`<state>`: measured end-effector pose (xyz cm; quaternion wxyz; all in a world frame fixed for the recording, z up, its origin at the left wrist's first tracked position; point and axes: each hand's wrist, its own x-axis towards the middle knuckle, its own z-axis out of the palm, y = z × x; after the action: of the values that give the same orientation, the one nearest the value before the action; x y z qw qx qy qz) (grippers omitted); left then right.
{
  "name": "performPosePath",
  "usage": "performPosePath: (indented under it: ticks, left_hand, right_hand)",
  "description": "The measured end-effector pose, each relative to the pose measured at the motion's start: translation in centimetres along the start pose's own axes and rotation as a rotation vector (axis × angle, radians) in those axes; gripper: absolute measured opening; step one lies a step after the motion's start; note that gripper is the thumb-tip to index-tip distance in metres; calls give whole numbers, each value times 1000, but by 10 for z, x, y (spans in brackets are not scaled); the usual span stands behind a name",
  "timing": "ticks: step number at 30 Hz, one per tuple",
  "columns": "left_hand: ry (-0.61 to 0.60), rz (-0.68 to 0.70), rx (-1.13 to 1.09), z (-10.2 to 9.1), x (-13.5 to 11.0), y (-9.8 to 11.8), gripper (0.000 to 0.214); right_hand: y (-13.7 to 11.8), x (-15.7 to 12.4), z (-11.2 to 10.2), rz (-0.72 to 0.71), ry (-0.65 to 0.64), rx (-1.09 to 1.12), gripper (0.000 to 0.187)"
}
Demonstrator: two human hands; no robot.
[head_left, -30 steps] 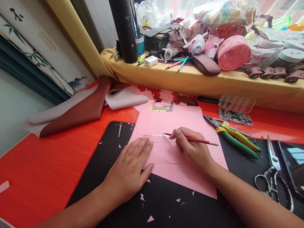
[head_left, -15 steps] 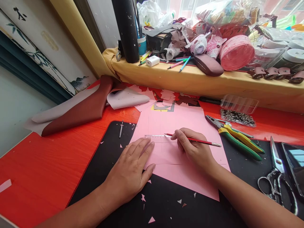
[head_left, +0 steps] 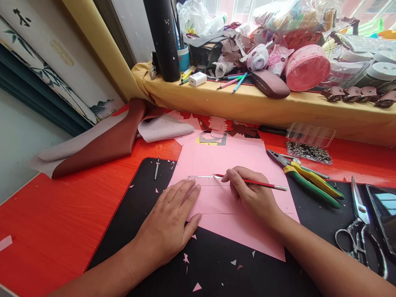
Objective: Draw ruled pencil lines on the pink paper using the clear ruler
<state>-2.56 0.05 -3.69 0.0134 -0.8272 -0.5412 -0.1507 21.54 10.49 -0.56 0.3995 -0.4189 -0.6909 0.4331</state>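
Note:
Pink paper (head_left: 229,159) with thin ruled lines lies on a black mat (head_left: 123,231). My left hand (head_left: 175,214) is open, palm down, its fingertips on the left end of a clear ruler (head_left: 206,180) and its thumb at the paper's lower left edge. Between the thumb and fingers of my right hand (head_left: 249,192) is a red and black pencil (head_left: 260,182). Its tip points left and is at the ruler's upper edge; whether it touches the paper I cannot tell. The right end of the ruler is partly hidden by my right hand.
Right of the paper lie green-and-yellow pliers (head_left: 305,181), scissors (head_left: 359,231) and a phone (head_left: 382,214). Behind them is an open plastic case (head_left: 309,150) of small metal parts. Brown rolled material (head_left: 99,152) lies left. Pink scraps (head_left: 197,286) dot the mat.
The whole view has shifted very slightly. Both hands, the ruler and the pencil keep nearly the same places on the paper.

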Motion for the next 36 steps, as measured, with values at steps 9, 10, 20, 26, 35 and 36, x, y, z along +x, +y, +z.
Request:
performPosePath:
  ticks: [9,10,20,26,35,36]
  left_hand:
    - [21,38,57,-3,2,0,51]
    - [24,39,60,-3,2,1,51]
    - [28,42,54,-4,3,0,51]
    - [28,21,29,1,0,-1,51]
    - [45,28,59,4,0,1,52]
    - [45,26,60,4,0,1,52]
  right_hand:
    - [2,0,0,-16,2,5,49]
    - [2,0,0,-17,1,3,49]
    - [3,-1,0,-21,1,-10,49]
    - [3,-1,0,23,19,21,51]
    - [5,1,1,101,77,22,56]
    - [4,2,1,111,72,20,57]
